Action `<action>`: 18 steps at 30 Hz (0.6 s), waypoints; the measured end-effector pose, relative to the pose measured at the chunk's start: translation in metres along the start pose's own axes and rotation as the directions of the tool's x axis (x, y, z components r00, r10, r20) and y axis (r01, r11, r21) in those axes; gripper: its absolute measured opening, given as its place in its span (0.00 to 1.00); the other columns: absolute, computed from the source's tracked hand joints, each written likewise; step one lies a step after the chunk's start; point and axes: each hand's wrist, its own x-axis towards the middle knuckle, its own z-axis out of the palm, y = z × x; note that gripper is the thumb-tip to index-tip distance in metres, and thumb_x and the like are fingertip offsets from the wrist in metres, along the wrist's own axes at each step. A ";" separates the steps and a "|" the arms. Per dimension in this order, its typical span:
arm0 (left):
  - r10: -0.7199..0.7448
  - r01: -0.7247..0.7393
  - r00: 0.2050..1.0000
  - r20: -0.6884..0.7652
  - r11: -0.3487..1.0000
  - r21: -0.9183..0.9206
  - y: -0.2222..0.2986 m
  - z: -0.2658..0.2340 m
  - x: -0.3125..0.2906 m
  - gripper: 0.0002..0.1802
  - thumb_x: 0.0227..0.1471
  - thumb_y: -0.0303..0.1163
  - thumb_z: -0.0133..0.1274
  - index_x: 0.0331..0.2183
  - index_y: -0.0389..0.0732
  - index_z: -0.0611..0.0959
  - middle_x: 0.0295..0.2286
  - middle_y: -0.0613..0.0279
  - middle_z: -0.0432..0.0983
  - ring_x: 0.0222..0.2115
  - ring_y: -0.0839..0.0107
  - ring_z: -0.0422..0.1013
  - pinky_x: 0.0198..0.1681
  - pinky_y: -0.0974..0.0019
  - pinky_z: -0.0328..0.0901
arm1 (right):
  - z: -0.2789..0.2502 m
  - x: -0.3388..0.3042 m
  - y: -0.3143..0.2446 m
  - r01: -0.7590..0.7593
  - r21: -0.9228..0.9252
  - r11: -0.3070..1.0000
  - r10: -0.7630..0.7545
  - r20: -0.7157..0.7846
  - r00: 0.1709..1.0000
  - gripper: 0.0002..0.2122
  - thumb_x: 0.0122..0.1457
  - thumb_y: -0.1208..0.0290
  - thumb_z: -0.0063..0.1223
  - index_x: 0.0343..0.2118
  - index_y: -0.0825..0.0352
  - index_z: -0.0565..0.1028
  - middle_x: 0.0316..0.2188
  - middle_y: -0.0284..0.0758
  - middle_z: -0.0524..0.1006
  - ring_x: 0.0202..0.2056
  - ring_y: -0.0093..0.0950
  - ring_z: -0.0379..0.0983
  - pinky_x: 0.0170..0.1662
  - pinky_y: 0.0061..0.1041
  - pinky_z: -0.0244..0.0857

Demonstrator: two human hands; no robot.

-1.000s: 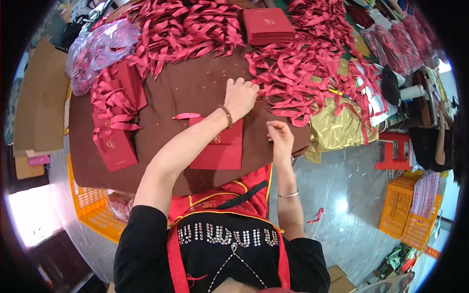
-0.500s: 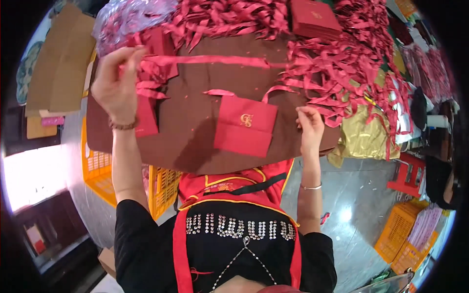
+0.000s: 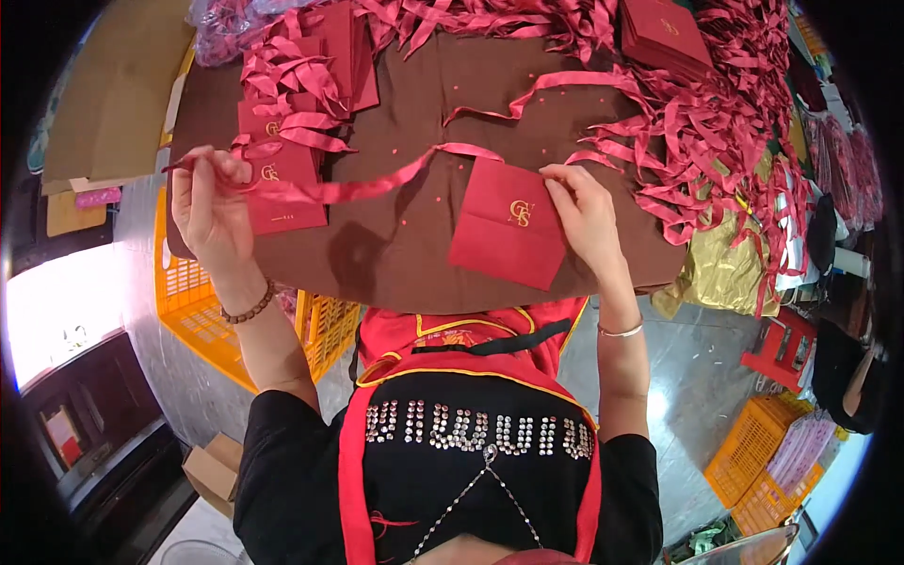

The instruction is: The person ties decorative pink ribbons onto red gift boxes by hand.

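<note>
A flat red pouch (image 3: 504, 221) with a gold emblem and a crease across its middle lies near the table's front edge. From its top a red ribbon (image 3: 377, 184) stretches left to my left hand (image 3: 217, 207), whose fingers are closed on the ribbon's end. My right hand (image 3: 586, 212) grips the pouch's upper right corner, its fingertips over the edge. Behind that corner a short ribbon end sticks out to the right. On the left several similar red pouches (image 3: 297, 188) lie overlapped, with ribbons trailing off them, next to my left hand.
A brown-covered table (image 3: 377, 268) spreads before me, dotted with red scraps. Loose ribbons (image 3: 697, 122) heap along its back and right, beside a stack of red pouches (image 3: 664, 38). Orange crates (image 3: 202, 306) stand below at the left; gold wrapping (image 3: 720, 259) hangs at the right.
My left hand has come down and nearer, now pulling the pouch's ribbon leftward; a different loose ribbon now lies across the table. My right hand has moved onto the pouch's corner.
</note>
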 end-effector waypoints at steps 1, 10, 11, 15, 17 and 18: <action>0.008 0.002 0.998 -0.070 0.989 0.147 0.001 -0.001 -0.006 0.07 0.56 0.21 0.43 0.38 0.34 0.75 0.35 0.47 0.75 0.32 0.64 0.73 0.39 0.66 0.68 | 0.002 0.000 0.000 0.022 -0.044 0.999 -0.022 0.002 1.000 0.08 0.54 0.74 0.51 0.36 0.68 0.75 0.31 0.35 0.75 0.32 0.29 0.72 0.37 0.24 0.63; -0.551 0.399 0.833 -0.054 0.530 0.748 -0.099 0.060 -0.049 0.13 0.50 0.25 0.49 0.40 0.36 0.78 0.29 0.60 0.78 0.28 0.76 0.73 0.29 0.73 0.66 | 0.025 0.004 -0.014 0.212 -0.504 0.837 -0.215 0.052 0.975 0.16 0.47 0.63 0.59 0.40 0.62 0.75 0.39 0.31 0.73 0.42 0.31 0.66 0.43 0.32 0.57; -0.483 0.255 0.873 0.068 0.571 0.780 -0.123 0.056 -0.059 0.13 0.50 0.27 0.50 0.40 0.36 0.78 0.32 0.54 0.78 0.32 0.67 0.75 0.33 0.68 0.67 | 0.025 0.004 -0.016 0.188 -0.533 0.825 -0.181 0.066 0.981 0.18 0.46 0.62 0.60 0.41 0.62 0.75 0.39 0.31 0.72 0.41 0.32 0.66 0.43 0.32 0.56; -0.546 0.239 0.831 0.106 0.523 0.818 -0.141 0.087 -0.064 0.13 0.51 0.31 0.50 0.39 0.36 0.78 0.35 0.48 0.75 0.36 0.55 0.73 0.39 0.61 0.66 | 0.024 0.004 -0.018 0.161 -0.536 0.829 -0.121 0.109 0.987 0.18 0.46 0.62 0.60 0.41 0.61 0.75 0.37 0.30 0.71 0.40 0.31 0.66 0.42 0.31 0.56; -0.496 0.201 0.857 0.141 0.573 0.795 -0.146 0.089 -0.066 0.12 0.52 0.32 0.50 0.38 0.36 0.78 0.33 0.48 0.75 0.34 0.55 0.72 0.37 0.60 0.66 | 0.024 0.006 -0.018 0.139 -0.518 0.844 -0.083 0.129 0.988 0.19 0.45 0.61 0.61 0.41 0.60 0.75 0.36 0.31 0.72 0.39 0.30 0.68 0.41 0.30 0.57; -0.498 0.203 0.856 0.139 0.571 0.795 -0.147 0.089 -0.066 0.12 0.52 0.32 0.50 0.38 0.36 0.78 0.33 0.48 0.75 0.34 0.55 0.72 0.37 0.60 0.66 | 0.023 0.008 -0.017 0.138 -0.516 0.845 -0.081 0.131 0.988 0.19 0.45 0.61 0.61 0.41 0.60 0.75 0.36 0.31 0.72 0.39 0.30 0.68 0.41 0.30 0.57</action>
